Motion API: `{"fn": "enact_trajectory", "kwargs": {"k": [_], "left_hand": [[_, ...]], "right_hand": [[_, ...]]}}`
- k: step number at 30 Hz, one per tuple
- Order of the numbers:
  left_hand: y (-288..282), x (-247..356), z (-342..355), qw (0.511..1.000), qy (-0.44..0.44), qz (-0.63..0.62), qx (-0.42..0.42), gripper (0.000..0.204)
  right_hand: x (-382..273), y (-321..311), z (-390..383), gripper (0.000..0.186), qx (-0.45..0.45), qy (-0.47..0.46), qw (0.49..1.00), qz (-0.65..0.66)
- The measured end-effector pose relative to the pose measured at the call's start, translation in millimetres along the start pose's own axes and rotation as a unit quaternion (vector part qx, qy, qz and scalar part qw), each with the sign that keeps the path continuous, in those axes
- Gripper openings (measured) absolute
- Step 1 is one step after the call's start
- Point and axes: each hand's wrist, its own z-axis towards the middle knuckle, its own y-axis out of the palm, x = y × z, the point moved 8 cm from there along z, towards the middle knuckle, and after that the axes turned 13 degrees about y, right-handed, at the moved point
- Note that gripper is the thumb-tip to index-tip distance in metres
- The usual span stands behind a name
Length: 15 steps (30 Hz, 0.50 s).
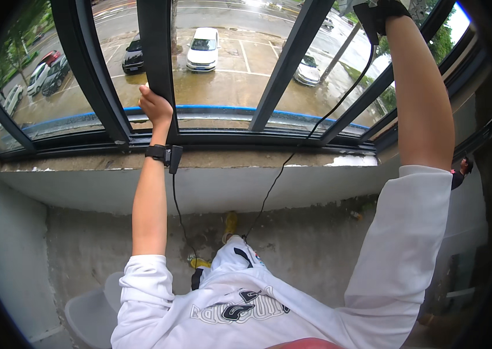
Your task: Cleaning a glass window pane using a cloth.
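My left hand [156,108] is raised to the dark upright bar of the window frame [155,35], its fingers bent round the bar's left edge. A black strap with a small box [166,156] sits on that wrist, and a cable hangs from it. High at the upper right, my right hand [394,8] reaches up against the window. It is cut by the picture's edge and partly covered by a black strap and box [368,22], so its fingers are hidden. A pale grey item [347,6] shows beside it; its kind cannot be made out.
Below the window runs a rough concrete sill [246,161]. Black cables [283,168] hang in front of me. A pale plastic chair [91,314] stands at lower left. Another person [461,173] is at the far right. Outside, a white car [203,49] and others are parked on wet ground.
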Motion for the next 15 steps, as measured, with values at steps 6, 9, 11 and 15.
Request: {"fn": "enact_trajectory", "kwargs": {"k": [6, 9, 11, 15], "left_hand": [[-0.5, 12.5, 2.9, 1.0, 0.004, 0.009, 0.024, 0.064], [-2.5, 6.6, 0.7, 0.999, 0.003, 0.027, 0.046, 0.065], [-14.9, -1.2, -0.3, 0.996, 0.007, 0.057, 0.062, 0.065], [-10.1, 9.1, 0.1, 0.997, -0.018, 0.027, 0.063, 0.067]], "right_hand": [[33.8, -11.5, -28.0, 0.053, -0.05, 0.007, 0.999, -0.021], [50.0, -16.7, -51.6, 0.047, -0.055, -0.026, 0.998, -0.026], [68.7, -12.2, -81.4, 0.047, -0.076, -0.033, 0.996, -0.016], [101.3, -29.9, -108.6, 0.052, -0.107, -0.006, 0.994, -0.008]]}}
